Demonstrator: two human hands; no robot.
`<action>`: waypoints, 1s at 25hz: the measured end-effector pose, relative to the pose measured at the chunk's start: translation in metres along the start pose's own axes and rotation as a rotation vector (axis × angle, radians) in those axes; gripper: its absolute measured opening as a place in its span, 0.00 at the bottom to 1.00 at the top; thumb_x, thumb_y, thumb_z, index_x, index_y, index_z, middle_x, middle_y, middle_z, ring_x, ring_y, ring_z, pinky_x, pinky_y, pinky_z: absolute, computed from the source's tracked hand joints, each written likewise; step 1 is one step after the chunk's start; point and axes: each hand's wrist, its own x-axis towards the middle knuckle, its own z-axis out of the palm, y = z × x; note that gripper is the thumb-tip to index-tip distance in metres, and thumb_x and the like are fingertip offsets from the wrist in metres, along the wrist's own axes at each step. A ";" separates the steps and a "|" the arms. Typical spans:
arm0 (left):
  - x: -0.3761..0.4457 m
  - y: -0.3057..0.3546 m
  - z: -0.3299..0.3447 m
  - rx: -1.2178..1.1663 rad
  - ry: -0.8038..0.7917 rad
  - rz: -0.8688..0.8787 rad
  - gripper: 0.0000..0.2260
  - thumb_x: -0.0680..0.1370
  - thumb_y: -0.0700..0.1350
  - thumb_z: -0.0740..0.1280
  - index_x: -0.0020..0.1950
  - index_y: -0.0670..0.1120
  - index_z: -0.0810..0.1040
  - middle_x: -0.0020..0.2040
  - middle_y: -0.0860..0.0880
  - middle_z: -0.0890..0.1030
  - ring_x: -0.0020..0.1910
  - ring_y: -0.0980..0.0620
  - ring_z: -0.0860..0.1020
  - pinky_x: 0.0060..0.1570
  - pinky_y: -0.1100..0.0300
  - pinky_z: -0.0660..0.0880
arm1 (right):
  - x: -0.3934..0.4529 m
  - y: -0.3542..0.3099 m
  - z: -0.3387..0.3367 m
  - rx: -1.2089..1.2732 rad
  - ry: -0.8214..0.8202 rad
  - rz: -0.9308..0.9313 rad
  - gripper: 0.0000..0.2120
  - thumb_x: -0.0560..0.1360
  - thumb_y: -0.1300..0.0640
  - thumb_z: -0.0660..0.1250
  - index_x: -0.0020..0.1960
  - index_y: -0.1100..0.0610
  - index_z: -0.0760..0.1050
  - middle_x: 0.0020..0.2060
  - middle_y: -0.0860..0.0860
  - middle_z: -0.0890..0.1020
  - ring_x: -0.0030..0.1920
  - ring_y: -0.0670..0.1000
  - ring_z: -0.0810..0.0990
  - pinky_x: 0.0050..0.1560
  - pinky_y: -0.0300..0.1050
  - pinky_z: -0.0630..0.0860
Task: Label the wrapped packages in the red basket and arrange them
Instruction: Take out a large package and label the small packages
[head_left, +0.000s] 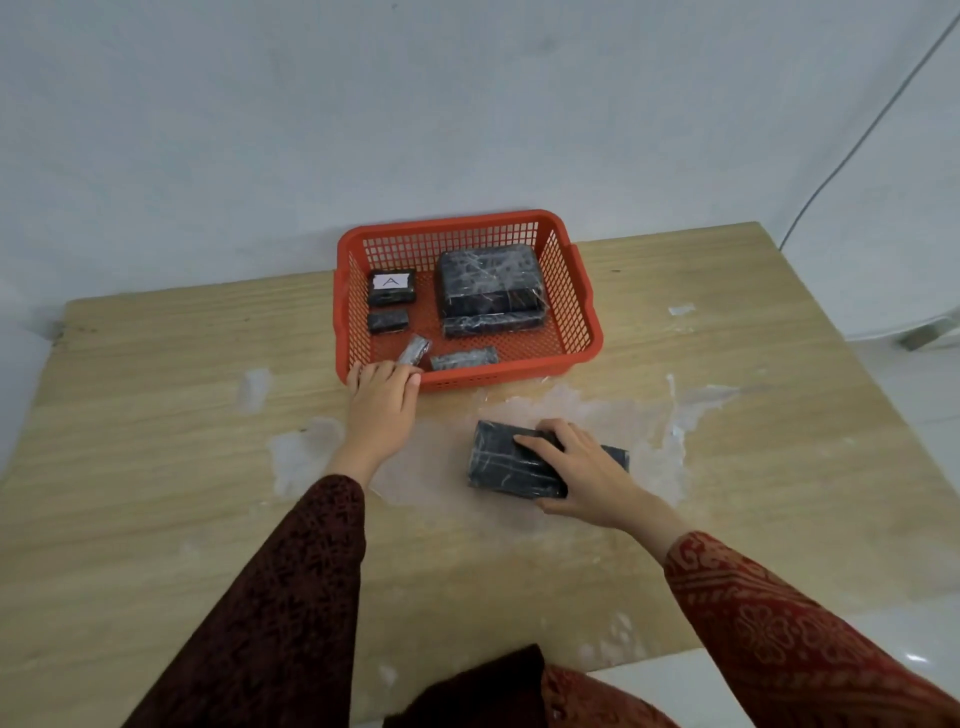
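Observation:
A red mesh basket (576, 291) stands at the back of the wooden table. Inside lie several black packages in clear wrap: a large one (488, 278), a flat one in front of it (493, 325), a small one with a white label reading "A" (393, 286), a smaller one below that (387, 321), and two small bars (464, 358) near the front wall. My left hand (382, 402) rests on the basket's front left rim, fingertips touching one tilted bar (415, 349). My right hand (582, 465) grips a black wrapped package (509, 462) lying on the table.
The wooden table (156, 441) has whitish worn patches around the middle. A grey wall is close behind the basket. A cable (852, 161) hangs down the wall at the right. The table's right edge drops to a white floor.

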 end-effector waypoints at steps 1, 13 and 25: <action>0.000 -0.001 -0.001 -0.007 -0.022 -0.001 0.14 0.82 0.46 0.54 0.58 0.47 0.77 0.55 0.47 0.79 0.59 0.45 0.71 0.69 0.48 0.52 | 0.000 0.001 0.005 0.002 -0.019 0.010 0.37 0.70 0.45 0.70 0.74 0.52 0.59 0.67 0.57 0.65 0.65 0.58 0.67 0.66 0.53 0.68; 0.007 -0.008 -0.019 -0.393 0.174 -0.002 0.10 0.79 0.42 0.61 0.57 0.44 0.79 0.57 0.47 0.77 0.60 0.50 0.72 0.63 0.47 0.67 | 0.121 -0.035 -0.067 0.246 0.374 -0.156 0.19 0.76 0.52 0.63 0.66 0.54 0.70 0.59 0.52 0.75 0.59 0.50 0.74 0.60 0.44 0.71; 0.065 -0.039 -0.009 -0.435 0.234 -0.246 0.25 0.82 0.41 0.54 0.78 0.48 0.51 0.68 0.44 0.68 0.56 0.56 0.71 0.48 0.65 0.69 | 0.294 -0.047 -0.032 -0.142 0.052 -0.110 0.23 0.73 0.55 0.69 0.66 0.59 0.68 0.61 0.58 0.73 0.61 0.60 0.70 0.57 0.55 0.74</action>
